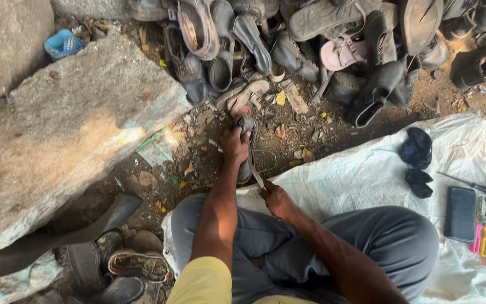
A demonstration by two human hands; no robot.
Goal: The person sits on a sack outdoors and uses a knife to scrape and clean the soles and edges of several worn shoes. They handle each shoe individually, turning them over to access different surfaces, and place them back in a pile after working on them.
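Worn dark shoe [246, 147]: stood on the dirt just off the white sack sheet's [367, 169] upper-left edge, sole side up. Left hand [234, 145] clasped round its top. Right hand [277, 200] closed on a thin blade [257, 178] set at the heel; work appears mid-way, sole not yet finished. Shoe heap [322, 45] beyond.
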